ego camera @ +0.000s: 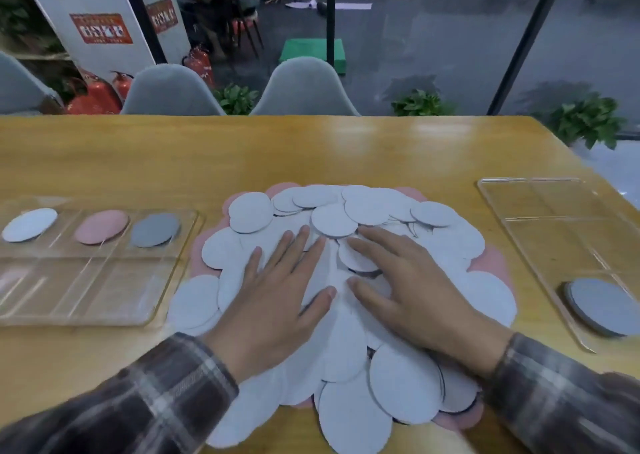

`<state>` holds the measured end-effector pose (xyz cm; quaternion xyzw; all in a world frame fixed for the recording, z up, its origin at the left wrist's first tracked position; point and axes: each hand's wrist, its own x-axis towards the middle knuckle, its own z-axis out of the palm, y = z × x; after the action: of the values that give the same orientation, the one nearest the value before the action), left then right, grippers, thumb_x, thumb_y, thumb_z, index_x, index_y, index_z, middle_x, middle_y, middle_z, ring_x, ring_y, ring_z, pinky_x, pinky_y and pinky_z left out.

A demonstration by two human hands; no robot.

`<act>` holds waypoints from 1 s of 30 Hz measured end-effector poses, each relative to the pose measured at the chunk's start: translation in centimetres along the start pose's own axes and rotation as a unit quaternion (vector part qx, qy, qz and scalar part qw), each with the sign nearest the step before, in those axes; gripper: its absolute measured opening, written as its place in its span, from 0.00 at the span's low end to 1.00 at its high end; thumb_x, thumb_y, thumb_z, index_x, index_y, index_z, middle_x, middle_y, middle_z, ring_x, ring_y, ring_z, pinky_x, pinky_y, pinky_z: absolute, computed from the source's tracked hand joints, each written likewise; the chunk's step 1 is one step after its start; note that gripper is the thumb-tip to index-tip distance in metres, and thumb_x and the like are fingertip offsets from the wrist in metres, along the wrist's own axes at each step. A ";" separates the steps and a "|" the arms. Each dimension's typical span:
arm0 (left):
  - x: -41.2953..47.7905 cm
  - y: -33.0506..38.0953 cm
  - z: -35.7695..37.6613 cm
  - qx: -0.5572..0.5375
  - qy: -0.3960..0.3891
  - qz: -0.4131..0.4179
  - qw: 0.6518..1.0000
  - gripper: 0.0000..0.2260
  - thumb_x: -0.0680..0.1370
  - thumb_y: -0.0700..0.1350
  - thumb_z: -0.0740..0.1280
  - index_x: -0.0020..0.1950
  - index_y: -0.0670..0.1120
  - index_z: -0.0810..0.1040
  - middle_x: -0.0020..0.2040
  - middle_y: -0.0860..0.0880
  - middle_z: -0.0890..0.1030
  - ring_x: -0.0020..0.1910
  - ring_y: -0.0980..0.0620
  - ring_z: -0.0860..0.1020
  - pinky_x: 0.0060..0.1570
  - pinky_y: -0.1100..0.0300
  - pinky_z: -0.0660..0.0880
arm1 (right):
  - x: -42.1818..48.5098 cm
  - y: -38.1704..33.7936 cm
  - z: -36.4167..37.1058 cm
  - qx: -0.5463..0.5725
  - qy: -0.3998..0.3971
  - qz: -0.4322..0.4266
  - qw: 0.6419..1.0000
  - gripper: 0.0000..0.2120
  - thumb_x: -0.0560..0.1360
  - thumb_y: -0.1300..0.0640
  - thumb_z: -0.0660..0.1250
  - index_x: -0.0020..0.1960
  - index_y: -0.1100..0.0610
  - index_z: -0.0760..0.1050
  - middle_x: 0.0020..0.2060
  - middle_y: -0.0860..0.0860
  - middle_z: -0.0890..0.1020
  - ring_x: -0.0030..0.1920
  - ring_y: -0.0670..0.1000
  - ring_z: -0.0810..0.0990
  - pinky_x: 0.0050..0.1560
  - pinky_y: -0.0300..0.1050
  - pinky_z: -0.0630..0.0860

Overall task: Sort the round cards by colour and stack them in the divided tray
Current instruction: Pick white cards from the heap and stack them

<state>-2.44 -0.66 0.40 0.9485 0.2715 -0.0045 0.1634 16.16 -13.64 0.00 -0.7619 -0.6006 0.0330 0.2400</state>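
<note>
Counts first. Two clear divided trays on the wooden table [311,152], one on each side of the heap.

The left tray [104,291] holds three single-looking cards, one in each compartment of its far row: a pale blue-white card [29,225] at the left, a pink card [101,226] in the middle, a grey card [154,230] at the right. I cannot tell whether more cards lie under any of them.

The right tray [554,239] holds one grey stack [602,306] in its near corner. I cannot count that stack's cards from this view.

The pile of round cards [346,349] sits between the trays, in front of me on the feed. There are too many to count. Nearly all the upper faces are pale blue-white. Pink shows only at the rim, mostly along the far and right edges, and a few dark edges peek out underneath.

Two hands, both on the pile. The left hand [277,301] lies palm down with its fingers straight and spread, pointing away and a little right. The right hand [415,294] also lies palm down, fingers spread and pointing away and left. Neither one grips a card; both are relaxed and simply rest flat on the heap. The two thumbs lie just beside each other near the middle, apart. Both wrists wear plaid sleeves [156,401].

Beyond the table I count three grey chairs [304,86], the leftmost cut off by the frame, and three potted plants [420,103].
</note>
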 end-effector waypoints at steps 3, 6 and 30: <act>-0.3 0.2 -0.4 0.010 0.002 0.009 1.000 0.32 0.84 0.65 0.48 0.85 0.59 0.40 0.83 0.60 0.35 0.82 0.59 0.35 0.82 0.50 0.37 | -0.6 -1.0 -0.8 0.011 0.003 -0.009 1.000 0.21 0.82 0.47 0.65 0.73 0.50 0.74 0.73 0.45 0.73 0.71 0.49 0.70 0.67 0.38 0.64; 0.0 0.0 -0.9 0.009 0.027 0.023 0.999 0.32 0.84 0.65 0.53 0.85 0.57 0.50 0.85 0.57 0.46 0.84 0.56 0.45 0.82 0.49 0.45 | -1.1 -1.5 -1.1 0.004 0.002 -0.014 1.000 0.18 0.81 0.47 0.65 0.69 0.49 0.76 0.67 0.42 0.78 0.65 0.47 0.75 0.60 0.41 0.72; -2.6 -2.4 -1.0 -0.243 0.311 0.172 0.903 0.02 0.78 0.42 0.75 0.50 0.46 0.87 0.43 0.58 0.86 0.48 0.60 0.82 0.50 0.74 0.73 | -1.1 -4.7 -0.1 0.168 0.132 -0.059 0.975 0.03 0.79 0.55 0.72 0.48 0.54 0.83 0.36 0.47 0.83 0.38 0.52 0.81 0.43 0.51 0.78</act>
<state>-6.03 0.25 0.88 0.8646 0.1334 0.3849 0.2942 11.62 -13.87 1.73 -0.6713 -0.5937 0.0183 0.4434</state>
